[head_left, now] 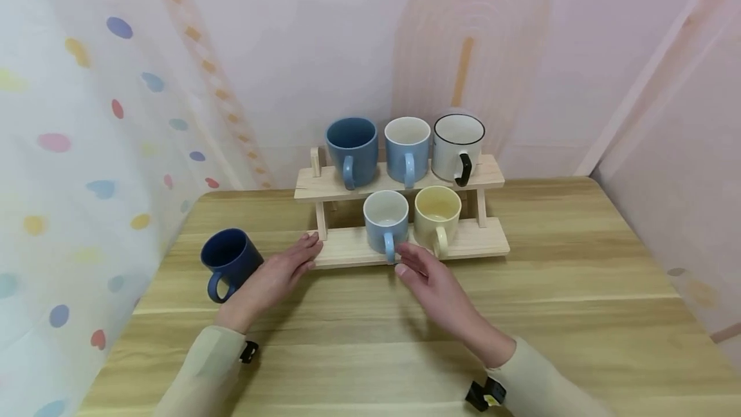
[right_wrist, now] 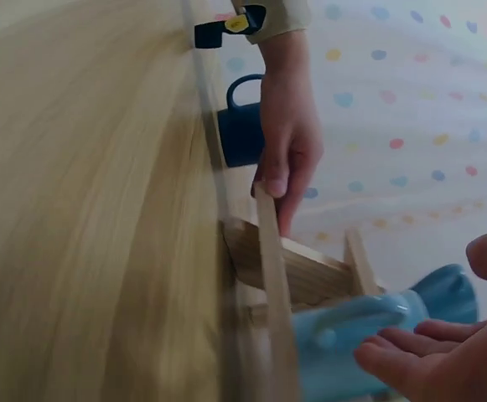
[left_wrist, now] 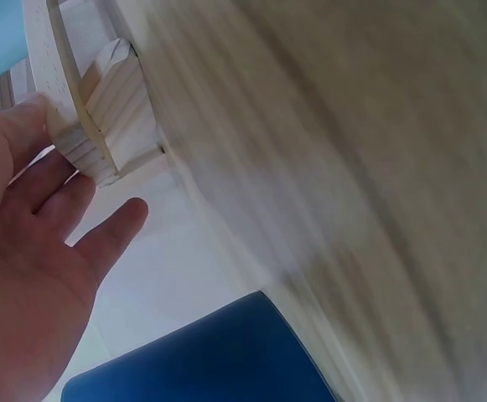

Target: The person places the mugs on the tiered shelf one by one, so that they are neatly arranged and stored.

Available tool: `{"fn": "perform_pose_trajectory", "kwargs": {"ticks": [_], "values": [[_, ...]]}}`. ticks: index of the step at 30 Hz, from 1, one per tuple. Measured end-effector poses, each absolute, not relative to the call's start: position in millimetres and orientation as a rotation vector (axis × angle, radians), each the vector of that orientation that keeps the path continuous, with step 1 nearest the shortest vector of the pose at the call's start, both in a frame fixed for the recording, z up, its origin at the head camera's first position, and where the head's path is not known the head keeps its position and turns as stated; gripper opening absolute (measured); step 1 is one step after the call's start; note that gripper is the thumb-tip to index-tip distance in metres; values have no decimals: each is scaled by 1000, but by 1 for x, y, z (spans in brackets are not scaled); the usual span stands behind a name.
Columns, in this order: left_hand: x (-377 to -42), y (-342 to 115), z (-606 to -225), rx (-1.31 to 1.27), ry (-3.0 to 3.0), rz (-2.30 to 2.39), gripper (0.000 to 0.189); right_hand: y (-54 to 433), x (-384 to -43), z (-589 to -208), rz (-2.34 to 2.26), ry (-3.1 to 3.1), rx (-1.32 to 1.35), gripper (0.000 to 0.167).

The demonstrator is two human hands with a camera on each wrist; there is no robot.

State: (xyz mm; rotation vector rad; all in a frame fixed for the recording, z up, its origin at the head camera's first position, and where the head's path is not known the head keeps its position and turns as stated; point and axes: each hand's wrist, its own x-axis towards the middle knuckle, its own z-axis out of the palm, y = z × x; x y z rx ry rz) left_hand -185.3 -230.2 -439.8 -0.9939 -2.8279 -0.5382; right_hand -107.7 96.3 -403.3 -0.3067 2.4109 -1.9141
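Note:
A two-tier wooden cup rack (head_left: 347, 248) stands on the table. My left hand (head_left: 269, 285) holds the left end of its lower shelf, thumb and fingers about the board's end in the left wrist view. My right hand (head_left: 442, 298) hovers with relaxed fingers beside the handle of a light blue mug (head_left: 379, 230) on the lower shelf. Right of that mug is a yellow mug (head_left: 428, 227). The upper shelf bears a medium-blue mug (head_left: 361, 163), another light blue mug (head_left: 396, 159) and a white mug (head_left: 448, 158) with a black rim and handle.
A dark blue mug (head_left: 240, 262) sits on the wooden table (head_left: 359, 352) at the left, close to my left wrist. Behind the rack hangs a patterned pale curtain (head_left: 324, 37). Small black devices (head_left: 486, 394) are strapped at both wrists.

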Motion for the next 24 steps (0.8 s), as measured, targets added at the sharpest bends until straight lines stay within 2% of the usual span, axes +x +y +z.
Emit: {"fn": "perform_pose_trajectory", "kwargs": {"ticks": [6, 13, 19, 24], "values": [[-186, -232, -440, -1038, -2749, -467, 41, 132, -91, -389, -1809, 2504, -425, 46], [-183, -229, -438, -1034, -2623, -442, 33, 179, -94, -381, -1575, 2848, -536, 43], [-179, -229, -433, -1016, -2578, -406, 32, 218, -114, -389, -1134, 3105, -482, 56], [-170, -231, -427, -952, -2628, -380, 47, 242, -131, -401, -854, 3113, -461, 72]]}}
